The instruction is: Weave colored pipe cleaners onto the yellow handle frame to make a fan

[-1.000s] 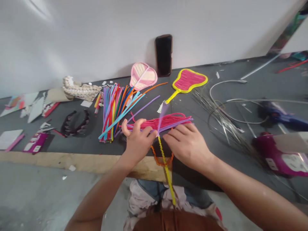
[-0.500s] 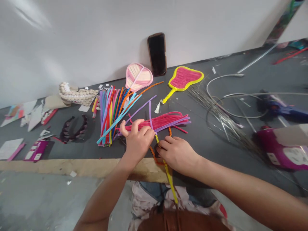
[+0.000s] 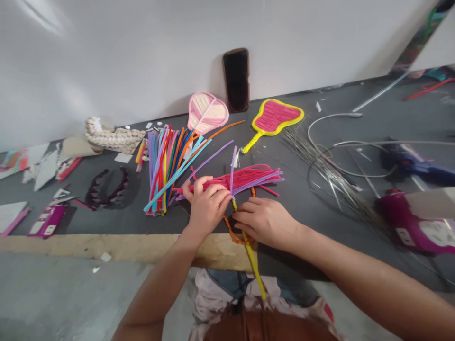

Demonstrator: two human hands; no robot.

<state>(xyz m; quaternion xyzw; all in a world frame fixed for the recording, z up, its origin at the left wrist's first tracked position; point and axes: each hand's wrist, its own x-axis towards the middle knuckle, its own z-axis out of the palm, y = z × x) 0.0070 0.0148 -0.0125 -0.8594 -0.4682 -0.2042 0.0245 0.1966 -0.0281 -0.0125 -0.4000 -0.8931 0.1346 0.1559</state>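
Note:
My left hand (image 3: 209, 208) is closed, its thumb and forefinger pinching a purple pipe cleaner (image 3: 233, 163) where it meets a yellow one. The upper part of that purple strand stands up above the fingertips. My right hand (image 3: 266, 219) is closed around the twisted yellow pipe cleaner (image 3: 253, 259) just below, partly hiding it; its tail hangs past the table edge toward my lap. Behind my fingers lies a bundle of pink and purple pipe cleaners (image 3: 250, 178). A twisted orange pipe cleaner (image 3: 231, 231) curves beneath both hands.
To the left lies a bunch of multicoloured pipe cleaners (image 3: 159, 170). A phone (image 3: 236, 80) leans on the wall between a pink-white fan shape (image 3: 208, 112) and a pink-yellow fan (image 3: 275, 116). Thin wires (image 3: 320, 166) and a blue glue gun (image 3: 423, 163) are at right.
The upright purple strand now leans further right, and both hands have shifted slightly. The view has moved a little; both hands keep their hold.

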